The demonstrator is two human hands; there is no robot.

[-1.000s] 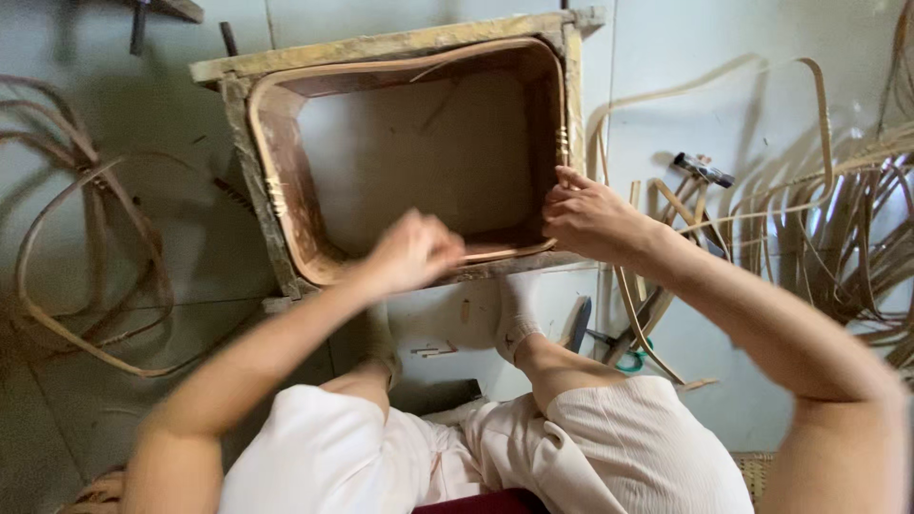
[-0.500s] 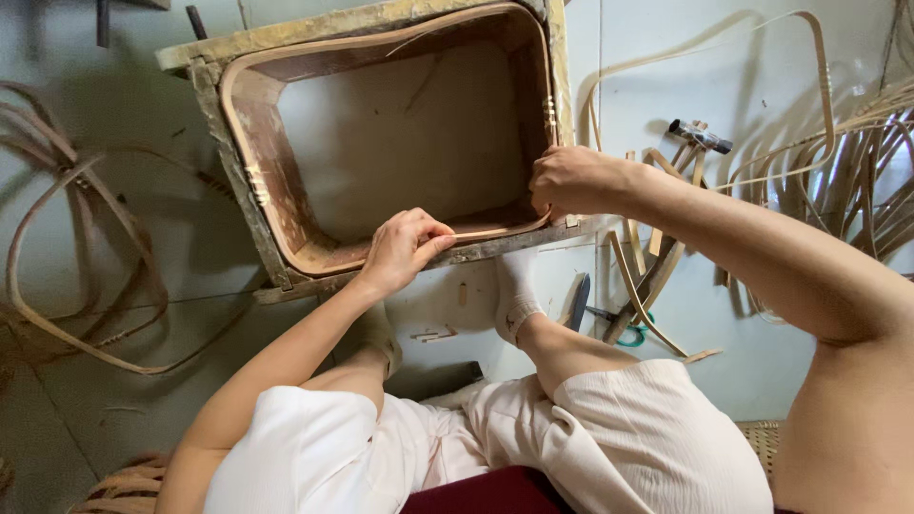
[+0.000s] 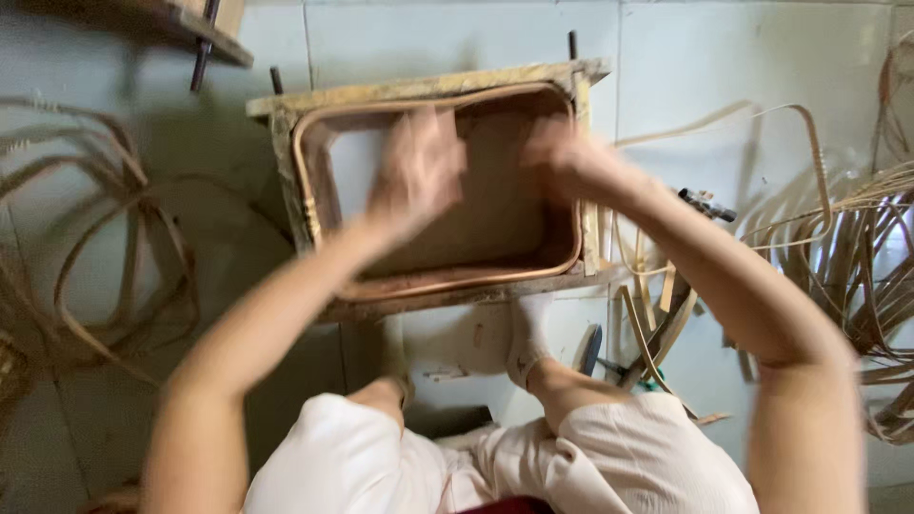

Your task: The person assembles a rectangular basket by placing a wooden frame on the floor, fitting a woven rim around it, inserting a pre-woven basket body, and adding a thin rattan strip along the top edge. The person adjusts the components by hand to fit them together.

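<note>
A rectangular wooden mould point(image 3: 428, 93) stands on the tiled floor in front of me, with a tan cane strip point(image 3: 457, 284) bent around its inner wall. Both my hands are lifted over its opening and smeared by motion. My left hand point(image 3: 419, 171) hovers over the left half, fingers pointing away from me. My right hand point(image 3: 562, 157) is near the right inner wall, close to the cane strip. The blur hides whether either hand grips anything. My feet in white socks point(image 3: 526, 335) rest against the mould's near side.
Loops of cane point(image 3: 124, 247) lie on the floor at the left. A thick bundle of cane strips point(image 3: 857, 247) spreads at the right. A dark metal tool point(image 3: 705, 204) lies right of the mould. A wooden shelf edge point(image 3: 190, 33) shows at the upper left.
Both hands have left the mould's near edge and right corner and swung up over its opening. The view has shifted, so the mould sits lower in the picture.
</note>
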